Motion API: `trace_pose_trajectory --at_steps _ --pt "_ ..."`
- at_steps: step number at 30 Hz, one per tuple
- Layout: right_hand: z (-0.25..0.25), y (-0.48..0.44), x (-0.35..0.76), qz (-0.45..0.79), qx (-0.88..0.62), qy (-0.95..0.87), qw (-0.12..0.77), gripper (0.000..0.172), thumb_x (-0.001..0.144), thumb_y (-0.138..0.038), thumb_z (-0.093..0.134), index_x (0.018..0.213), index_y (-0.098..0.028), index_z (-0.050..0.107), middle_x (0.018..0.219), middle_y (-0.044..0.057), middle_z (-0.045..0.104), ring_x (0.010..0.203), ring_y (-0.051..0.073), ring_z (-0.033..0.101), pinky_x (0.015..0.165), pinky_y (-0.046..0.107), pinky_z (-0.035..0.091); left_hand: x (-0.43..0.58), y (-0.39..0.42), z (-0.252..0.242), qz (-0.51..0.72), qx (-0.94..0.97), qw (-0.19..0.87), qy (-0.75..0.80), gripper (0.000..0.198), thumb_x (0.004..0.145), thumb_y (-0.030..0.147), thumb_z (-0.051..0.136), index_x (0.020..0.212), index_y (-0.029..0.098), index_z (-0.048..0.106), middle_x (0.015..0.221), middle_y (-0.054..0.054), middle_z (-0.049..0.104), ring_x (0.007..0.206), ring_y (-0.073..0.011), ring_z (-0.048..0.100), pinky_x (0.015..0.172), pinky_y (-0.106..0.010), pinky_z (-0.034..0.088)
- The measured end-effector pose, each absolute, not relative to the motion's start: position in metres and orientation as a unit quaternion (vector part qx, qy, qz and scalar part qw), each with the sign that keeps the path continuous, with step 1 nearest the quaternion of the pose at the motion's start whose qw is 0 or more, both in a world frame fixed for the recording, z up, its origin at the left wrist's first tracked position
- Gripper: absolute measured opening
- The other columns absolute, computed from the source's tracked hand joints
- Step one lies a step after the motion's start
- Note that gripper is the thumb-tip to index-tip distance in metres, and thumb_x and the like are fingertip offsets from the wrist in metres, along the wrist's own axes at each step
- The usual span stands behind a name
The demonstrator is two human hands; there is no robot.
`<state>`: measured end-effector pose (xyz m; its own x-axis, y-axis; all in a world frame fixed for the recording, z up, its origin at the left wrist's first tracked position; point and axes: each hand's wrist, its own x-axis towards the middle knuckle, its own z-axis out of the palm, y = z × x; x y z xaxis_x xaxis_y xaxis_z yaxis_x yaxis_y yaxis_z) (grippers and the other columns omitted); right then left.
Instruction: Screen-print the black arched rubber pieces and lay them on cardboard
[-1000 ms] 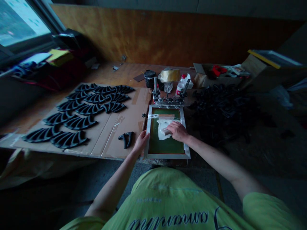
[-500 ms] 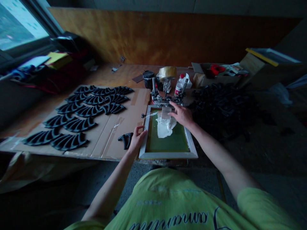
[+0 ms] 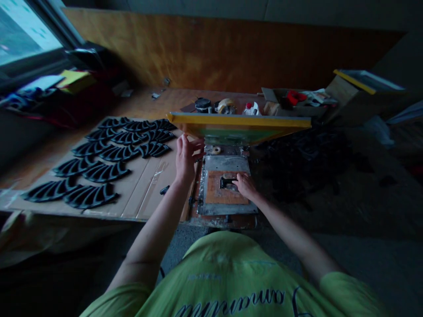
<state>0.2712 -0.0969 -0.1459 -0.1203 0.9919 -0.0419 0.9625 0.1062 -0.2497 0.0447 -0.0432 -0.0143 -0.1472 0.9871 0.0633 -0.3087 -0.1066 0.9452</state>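
Observation:
The screen printing frame (image 3: 238,121), edged with yellow tape, is tilted up on its hinge clamps so that its underside faces me. My left hand (image 3: 186,158) is at its left side, fingers curled against the rail. Below it, a wooden block (image 3: 214,196) sits on a grey metal base plate (image 3: 228,163). On that block lies a small black plastic part (image 3: 227,182), pinched at its right end by my right hand (image 3: 245,185). Another black part (image 3: 164,190) rests on the cardboard, partly hidden by my left forearm.
Rows of black ribbed, fan-shaped groups of parts (image 3: 105,171) cover the cardboard sheet (image 3: 139,189) at left. A dark heap of parts (image 3: 297,154) lies at right. Behind the frame stand a black tub (image 3: 202,104), a tape roll (image 3: 226,105) and a red-capped bottle (image 3: 249,107).
The screen frame has swung up from lying flat, uncovering the base plate and block. My left hand rose with it. My right hand moved from the white squeegee-like piece down to the black part.

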Motion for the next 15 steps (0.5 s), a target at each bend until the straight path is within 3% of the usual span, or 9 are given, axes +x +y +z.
trace_pose_trajectory --at_steps 2,5,7,11,15 --pt "-0.142 -0.100 0.262 0.126 -0.692 -0.704 0.097 0.013 0.099 -0.029 0.054 0.099 -0.017 0.059 0.099 0.012 0.068 0.095 0.022 0.062 0.082 0.031 0.045 0.055 -0.073 -0.039 0.570 0.380 0.563 0.463 0.062 0.086 0.071 0.052 0.119 0.019 0.059 0.101 -0.012 0.075 0.094 -0.0224 0.071 0.073 -0.032 0.057" --pt "-0.138 -0.115 0.241 0.132 -0.694 -0.682 0.187 0.015 0.100 -0.031 0.050 0.098 -0.019 0.058 0.096 0.009 0.067 0.094 0.022 0.061 0.080 0.031 0.046 0.078 -0.126 -0.079 0.366 0.344 0.705 0.501 0.067 0.074 0.073 0.065 0.109 0.016 0.064 0.101 -0.017 0.075 0.100 -0.0296 0.071 0.076 -0.038 0.057" --pt "-0.138 -0.126 0.227 0.138 -0.624 -0.732 0.236 0.013 0.100 -0.029 0.050 0.095 -0.020 0.059 0.096 0.009 0.067 0.096 0.022 0.060 0.082 0.033 0.047 0.089 -0.148 -0.100 0.340 0.307 0.738 0.495 0.065 0.074 0.074 0.065 0.104 0.016 0.064 0.100 -0.015 0.075 0.101 -0.0295 0.071 0.079 -0.039 0.057" --pt "-0.138 -0.123 0.251 0.117 -0.505 -0.815 0.260 0.012 0.096 -0.021 0.053 0.097 -0.023 0.065 0.101 0.008 0.067 0.102 0.023 0.058 0.092 0.038 0.047 0.063 -0.141 -0.127 0.396 0.278 0.695 0.532 0.054 0.079 0.067 0.063 0.097 0.016 0.059 0.092 -0.012 0.074 0.083 -0.0232 0.073 0.070 -0.033 0.057" --pt "-0.145 -0.092 0.349 -0.004 -0.659 -0.735 0.161 0.027 0.087 -0.010 0.054 0.109 -0.018 0.069 0.124 0.017 0.060 0.117 0.030 0.050 0.095 0.046 0.044 -0.035 -0.115 -0.159 0.374 0.330 0.544 0.675 0.048 0.089 0.063 0.048 0.099 0.017 0.054 0.082 -0.011 0.073 0.067 -0.0207 0.071 0.065 -0.032 0.056"
